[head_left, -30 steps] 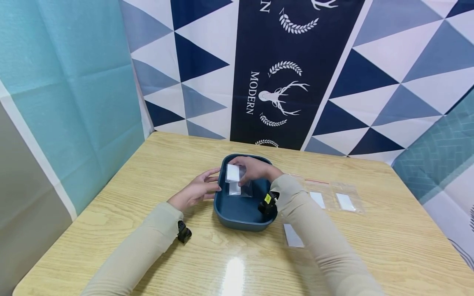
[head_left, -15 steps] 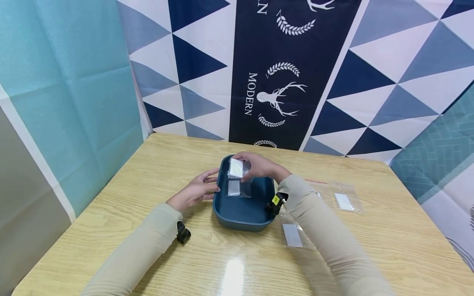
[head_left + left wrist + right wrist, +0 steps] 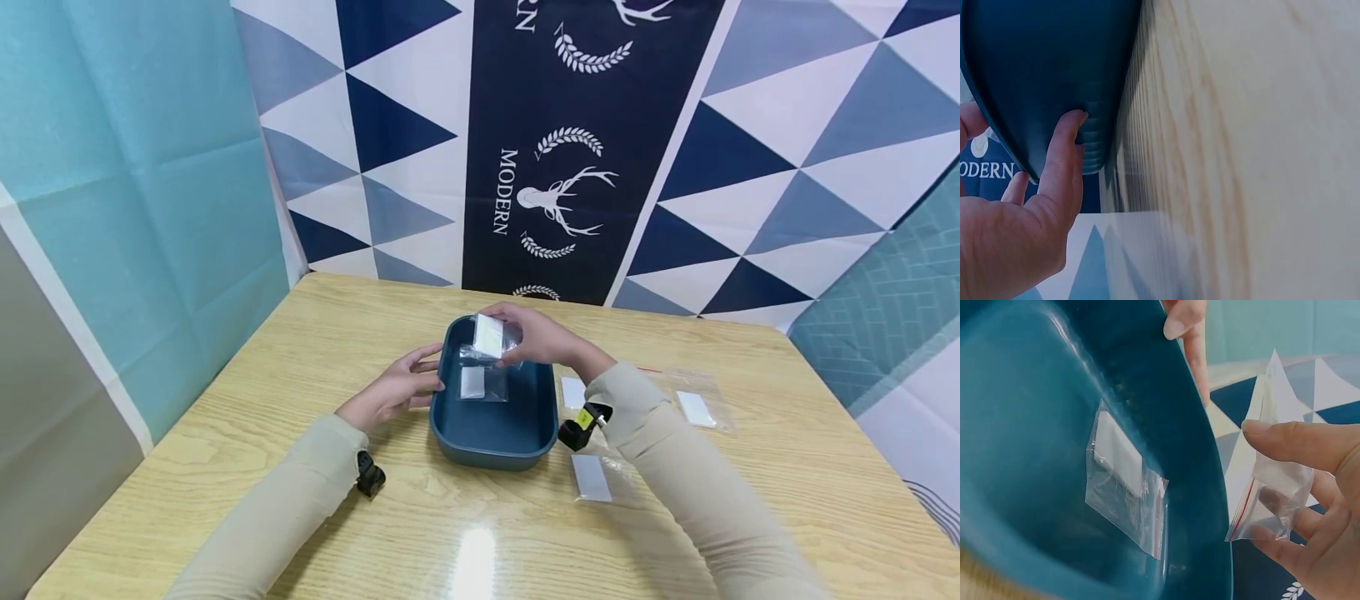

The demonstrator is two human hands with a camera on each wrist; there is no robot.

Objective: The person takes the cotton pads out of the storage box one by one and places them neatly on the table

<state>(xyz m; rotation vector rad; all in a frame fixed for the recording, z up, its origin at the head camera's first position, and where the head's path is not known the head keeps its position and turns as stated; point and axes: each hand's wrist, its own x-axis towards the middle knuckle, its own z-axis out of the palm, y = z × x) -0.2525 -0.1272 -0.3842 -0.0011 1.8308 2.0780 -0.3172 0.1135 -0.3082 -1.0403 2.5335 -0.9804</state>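
Observation:
A dark blue plastic basin (image 3: 491,429) stands on the table. My left hand (image 3: 397,389) touches its left side, the fingers fairly straight against the outer wall (image 3: 1029,81) and the thumb at the rim. Over the basin's far end my right hand (image 3: 543,337) pinches a small clear zip bag (image 3: 489,336) with a white piece in it; a red seal line shows on this bag (image 3: 1249,503) in the right wrist view. Another zip bag (image 3: 472,383) holding a white block (image 3: 1117,453) lies on the basin floor.
Right of the basin several more bags lie on the wood table (image 3: 780,467): one near its side (image 3: 573,392), one nearer the front (image 3: 592,477) and one further right (image 3: 696,408). A patterned cloth (image 3: 405,167) hangs behind the table.
My right hand has moved up and to the right, carrying the pinched zip bag away from the one on the basin floor. My left hand stays at the basin's side.

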